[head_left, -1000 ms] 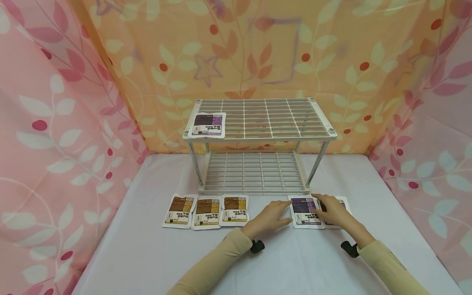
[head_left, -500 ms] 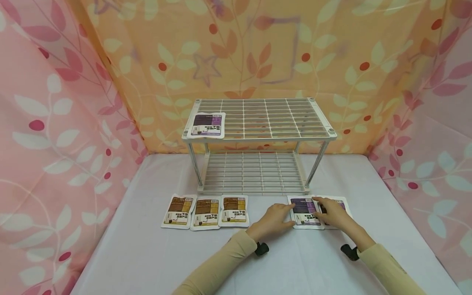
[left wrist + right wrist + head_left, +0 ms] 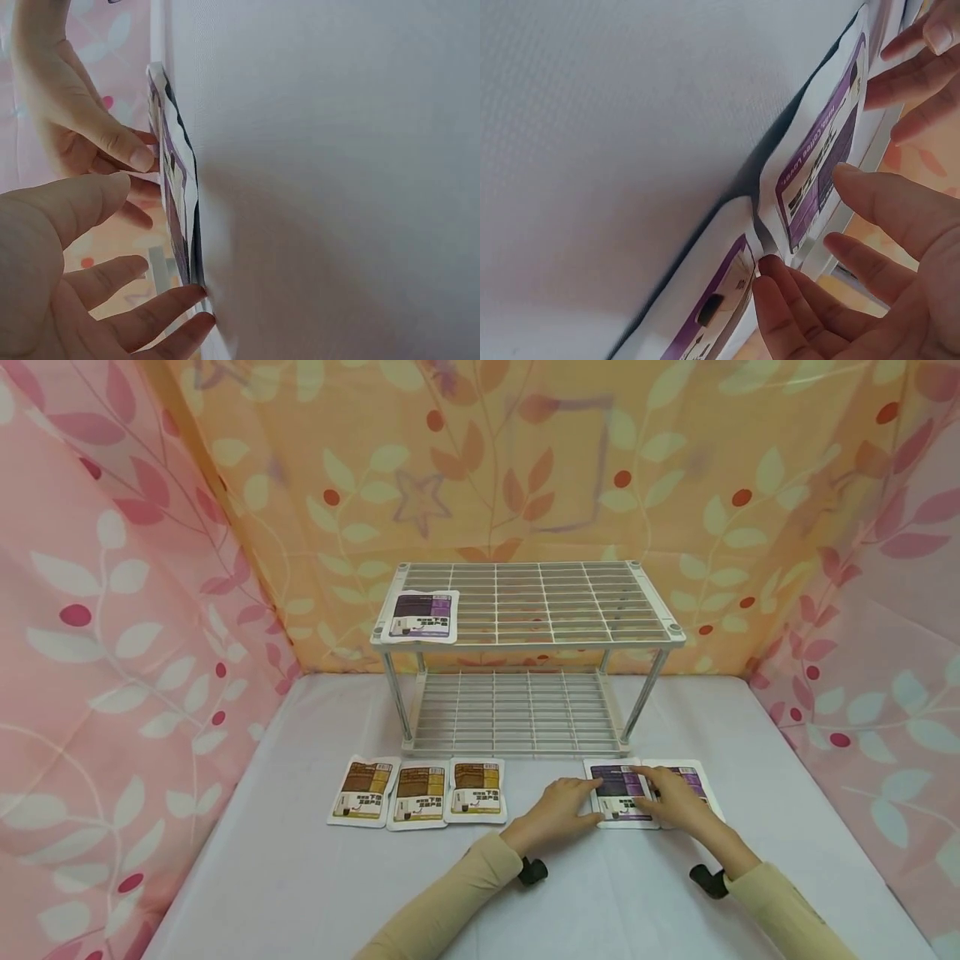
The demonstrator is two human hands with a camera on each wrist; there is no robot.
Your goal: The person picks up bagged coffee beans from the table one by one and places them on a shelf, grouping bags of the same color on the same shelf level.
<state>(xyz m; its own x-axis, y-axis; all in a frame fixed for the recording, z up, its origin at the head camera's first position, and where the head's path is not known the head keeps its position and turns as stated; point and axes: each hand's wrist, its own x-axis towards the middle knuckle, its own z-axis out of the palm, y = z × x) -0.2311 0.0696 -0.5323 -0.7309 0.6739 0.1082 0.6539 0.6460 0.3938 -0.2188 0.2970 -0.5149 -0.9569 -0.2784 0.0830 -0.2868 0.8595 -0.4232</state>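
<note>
A white coffee packet with a purple label [image 3: 617,787] lies flat on the white table between my two hands. My left hand [image 3: 553,814] is at its left edge, thumb and fingers spread. From the other side, my right hand [image 3: 678,802] reaches over the packet's right edge, its fingers also apart. A second purple packet [image 3: 693,777] lies partly hidden under the right hand. Seen from the right wrist, the first packet [image 3: 821,161] and the second packet [image 3: 712,300] lie end to end, with right-hand fingertips at the seam between them. Neither hand has closed round a packet.
Behind the packets stands a two-tier white wire rack [image 3: 555,639]. Another purple packet [image 3: 422,617] lies on its top tier at the left. Three brown-and-yellow packets [image 3: 417,793] lie in a row on the table [image 3: 300,877] at the left. Floral cloth [image 3: 480,460] hangs around the table.
My left hand has moved right, to the left edge of the first purple packet. The right hand has shifted slightly left, and more of the second purple packet shows.
</note>
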